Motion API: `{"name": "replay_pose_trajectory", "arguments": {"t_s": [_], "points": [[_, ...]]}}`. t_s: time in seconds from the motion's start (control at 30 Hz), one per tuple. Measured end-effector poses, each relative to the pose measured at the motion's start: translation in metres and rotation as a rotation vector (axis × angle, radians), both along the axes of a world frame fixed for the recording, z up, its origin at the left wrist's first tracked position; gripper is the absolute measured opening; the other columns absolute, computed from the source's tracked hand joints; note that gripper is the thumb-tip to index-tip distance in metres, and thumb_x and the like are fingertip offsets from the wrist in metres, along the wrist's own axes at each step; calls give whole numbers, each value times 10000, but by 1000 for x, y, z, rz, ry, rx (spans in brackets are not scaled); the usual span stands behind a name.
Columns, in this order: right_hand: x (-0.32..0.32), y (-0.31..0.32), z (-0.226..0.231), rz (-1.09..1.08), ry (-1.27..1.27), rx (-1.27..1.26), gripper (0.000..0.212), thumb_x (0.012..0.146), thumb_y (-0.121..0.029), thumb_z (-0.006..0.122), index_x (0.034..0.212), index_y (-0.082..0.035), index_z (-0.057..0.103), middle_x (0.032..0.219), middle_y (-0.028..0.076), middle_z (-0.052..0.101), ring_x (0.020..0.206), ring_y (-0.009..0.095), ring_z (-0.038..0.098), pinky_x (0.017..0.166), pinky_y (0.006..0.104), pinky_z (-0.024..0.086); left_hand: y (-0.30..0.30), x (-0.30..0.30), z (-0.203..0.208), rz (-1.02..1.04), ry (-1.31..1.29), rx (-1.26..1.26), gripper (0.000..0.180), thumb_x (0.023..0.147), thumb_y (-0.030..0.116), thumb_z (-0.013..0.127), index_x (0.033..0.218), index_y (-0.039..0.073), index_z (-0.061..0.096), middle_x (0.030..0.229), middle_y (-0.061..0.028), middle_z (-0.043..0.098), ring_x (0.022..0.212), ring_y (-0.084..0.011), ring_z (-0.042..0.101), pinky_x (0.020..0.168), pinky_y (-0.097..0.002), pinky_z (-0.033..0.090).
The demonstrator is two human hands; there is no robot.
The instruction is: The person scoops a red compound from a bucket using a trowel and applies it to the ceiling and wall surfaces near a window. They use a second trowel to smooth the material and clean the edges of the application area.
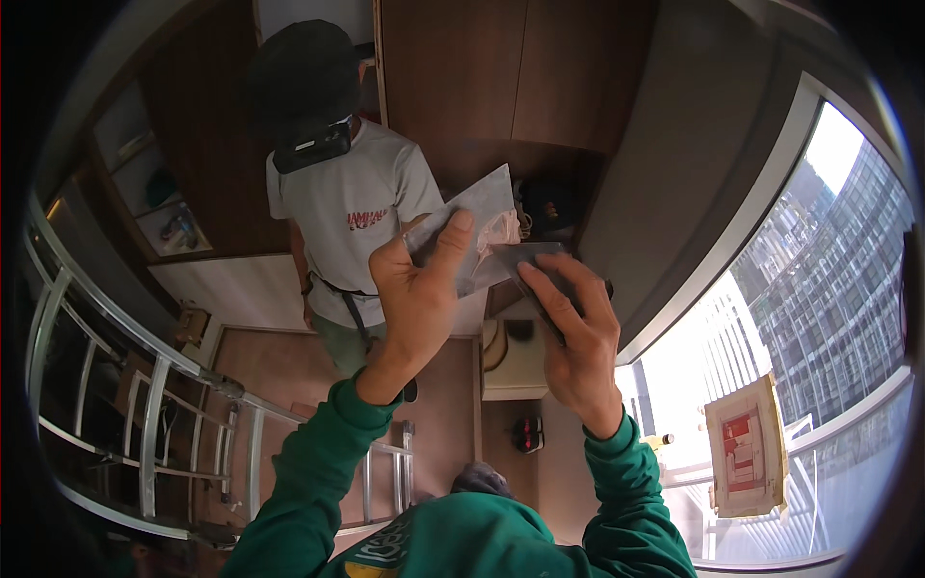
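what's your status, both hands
Left hand gripping grey plate, pink paste on it. Right hand holding dark scraper. Co-worker beyond plate, ladder at left.

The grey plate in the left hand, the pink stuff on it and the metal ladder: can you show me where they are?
Grey plate (489,199): head view, its bare upper part.
Pink stuff (498,230): head view, middle of the smear.
Metal ladder (152,424): head view, on a rung.

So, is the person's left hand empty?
No: the left hand holds a grey plate, its thumb lying across the plate's upper face.
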State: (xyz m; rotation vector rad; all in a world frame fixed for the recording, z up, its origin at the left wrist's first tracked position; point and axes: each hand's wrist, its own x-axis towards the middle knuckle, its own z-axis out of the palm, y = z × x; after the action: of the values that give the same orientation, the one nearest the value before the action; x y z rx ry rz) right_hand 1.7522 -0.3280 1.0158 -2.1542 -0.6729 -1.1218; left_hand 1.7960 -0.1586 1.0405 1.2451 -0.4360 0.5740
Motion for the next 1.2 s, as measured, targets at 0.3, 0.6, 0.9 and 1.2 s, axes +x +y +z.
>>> {"name": "replay_pose_trajectory", "arguments": {"t_s": [0.3,0.6,0.9,1.2], "points": [[0,-6,-24,287,299,-104,581,698,83,580,1241,-111,652,1235,134,577,1112,344,572,910,437,498,13,-2,2,304,-204,100,243,942,188,670,907,-52,691,773,2,653,728,-45,542,673,-199,434],[74,-61,53,741,-121,1194,657,1007,-430,396,1458,44,350,1357,190,516,1245,289,529,1020,495,449,118,-106,-12,183,110,-32,363,902,216,675,1130,-60,614,1100,-136,647,997,-211,642,866,-336,515],[169,-78,210,562,-842,1184,588,939,-171,427,1480,19,301,1508,170,320,1403,275,324,1104,409,331,138,-175,-44,577,400,305,353,974,330,570,1198,59,595,1193,-88,546,1100,-230,510,899,-441,461],[247,-110,293,343,-1020,1162,620,942,-226,455,1471,31,260,1499,250,231,1381,390,291,1141,459,257,106,-195,-14,544,673,-134,408,962,374,567,1219,56,564,1181,-79,534,1045,-243,508,917,-422,458]]}}
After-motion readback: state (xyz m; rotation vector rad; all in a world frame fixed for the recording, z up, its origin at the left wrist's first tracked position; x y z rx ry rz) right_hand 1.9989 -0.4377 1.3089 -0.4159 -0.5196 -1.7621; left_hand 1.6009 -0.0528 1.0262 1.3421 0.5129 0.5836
